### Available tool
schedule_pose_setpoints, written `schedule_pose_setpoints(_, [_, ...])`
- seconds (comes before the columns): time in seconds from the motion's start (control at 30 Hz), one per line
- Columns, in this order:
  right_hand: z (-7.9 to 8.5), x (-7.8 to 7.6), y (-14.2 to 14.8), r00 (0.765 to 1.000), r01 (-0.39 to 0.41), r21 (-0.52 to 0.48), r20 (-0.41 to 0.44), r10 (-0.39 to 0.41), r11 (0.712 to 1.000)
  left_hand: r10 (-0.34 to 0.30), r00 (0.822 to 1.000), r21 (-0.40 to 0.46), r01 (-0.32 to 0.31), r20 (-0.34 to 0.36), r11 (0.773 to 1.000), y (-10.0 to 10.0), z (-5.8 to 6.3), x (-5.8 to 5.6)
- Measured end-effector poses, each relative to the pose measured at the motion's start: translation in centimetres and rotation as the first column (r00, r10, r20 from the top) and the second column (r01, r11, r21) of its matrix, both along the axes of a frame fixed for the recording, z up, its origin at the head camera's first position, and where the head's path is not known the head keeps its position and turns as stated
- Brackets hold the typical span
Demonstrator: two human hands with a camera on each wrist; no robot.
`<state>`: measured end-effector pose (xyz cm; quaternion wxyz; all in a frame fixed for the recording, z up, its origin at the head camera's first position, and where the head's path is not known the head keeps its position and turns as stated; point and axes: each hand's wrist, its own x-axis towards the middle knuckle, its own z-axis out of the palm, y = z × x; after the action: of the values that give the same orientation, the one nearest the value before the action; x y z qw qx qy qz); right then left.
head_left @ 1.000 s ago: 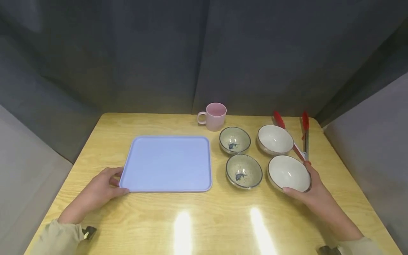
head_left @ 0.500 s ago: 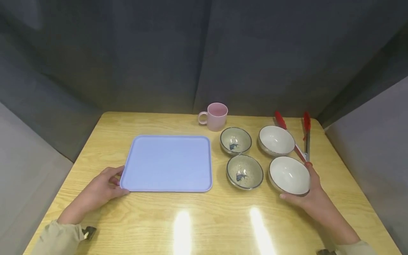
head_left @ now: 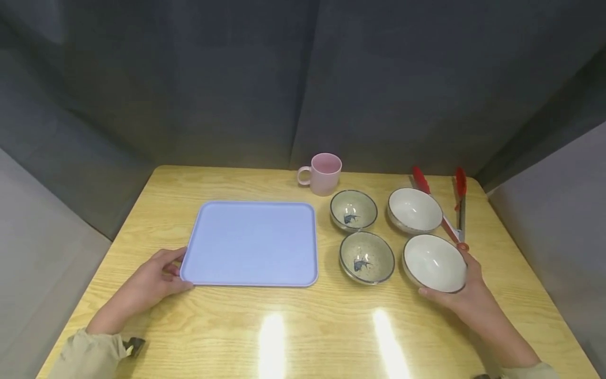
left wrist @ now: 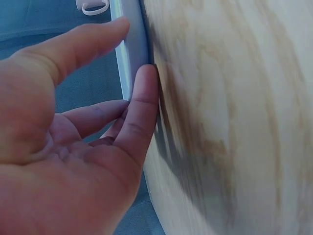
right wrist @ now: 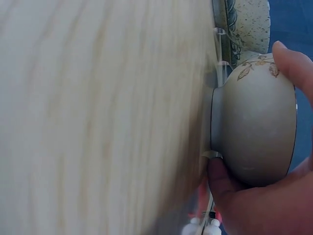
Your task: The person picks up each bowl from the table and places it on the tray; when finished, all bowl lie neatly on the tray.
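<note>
White bowls (head_left: 434, 263): two, centre-right; right hand (head_left: 466, 289) pinches the lower.
Blue tray (head_left: 251, 245): one, centre-left; left hand (head_left: 149, 284) pinches its corner.
Fish-patterned bowls (head_left: 374, 250): two.
Mug (head_left: 324, 179): one.
Change: both grips unaltered.

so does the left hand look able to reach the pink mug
Probably yes: only the flat blue tray lies between the left hand and the pink mug, though it would likely leave the tray first.
</note>
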<state>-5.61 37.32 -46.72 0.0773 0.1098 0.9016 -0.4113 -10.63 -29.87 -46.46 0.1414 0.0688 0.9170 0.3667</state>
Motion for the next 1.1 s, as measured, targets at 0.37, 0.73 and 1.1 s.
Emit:
schedule_pose_setpoints(0.37, [0.21, 0.26, 0.01, 1.0, 0.011, -0.02, 0.02, -0.01, 1.0, 0.05, 0.999, 0.041, -0.051, 0.008, 0.998, 0.01, -0.25, 0.28])
schedule_pose_setpoints(0.73, [0.27, 0.22, 0.24, 0.999, 0.031, -0.043, 0.029, -0.03, 0.999, 0.082, 0.994, 0.062, -0.087, 0.068, 0.994, 0.04, -0.45, 0.74])
schedule_pose_setpoints(1.1, [0.93, 0.06, -0.38, 0.997, 0.036, -0.067, 0.067, -0.032, 0.997, 0.085, 0.995, 0.058, -0.088, 0.058, 0.994, -0.16, -0.53, 0.74])
